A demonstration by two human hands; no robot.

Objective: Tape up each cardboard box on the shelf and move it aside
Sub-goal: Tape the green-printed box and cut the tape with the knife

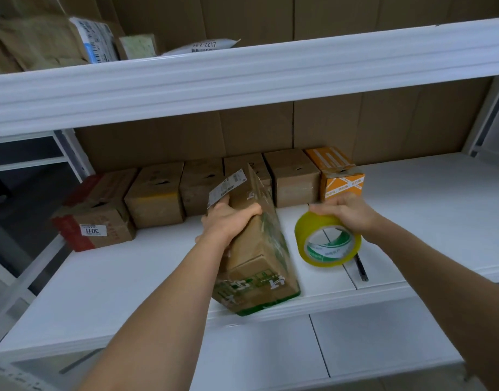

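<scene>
Fingers of the left hand (228,218) curl over the tilted cardboard box (256,249) on the shelf (130,277); beside it the right hand (347,210) grips the tape roll (327,241) — steady the box, lay tape along its seam.

box (256,249) on shelf (130,283), tape roll (327,241) right

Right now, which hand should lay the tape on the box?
Right. The right hand already grips the tape roll just beside the box, while the left hand grips the tilted box's top and is better kept there to steady it.
</scene>
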